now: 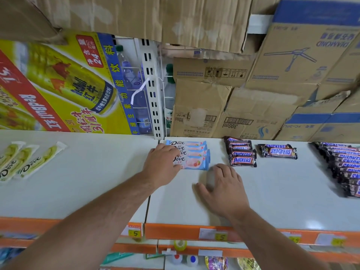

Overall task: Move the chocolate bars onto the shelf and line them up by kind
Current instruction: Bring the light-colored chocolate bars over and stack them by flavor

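Note:
Several blue-and-pink Dove bars (194,156) lie in an overlapping row at the back of the white shelf (272,191). My left hand (161,164) rests on their left ends, fingers curled over the edge of the row. My right hand (222,186) lies flat on the bare shelf just in front of the row, holding nothing. Right of the Dove bars sit a Snickers pile (241,154), a pair of Snickers (278,151), and a long Snickers row (344,168) at the far right. Three green Dove bars (23,162) lie at the far left.
Cardboard boxes (233,106) and a yellow drink carton (58,86) stand behind the shelf. A slotted white upright (153,94) divides the shelf bays. Orange price strips (194,232) edge the front; lower shelves hold small items.

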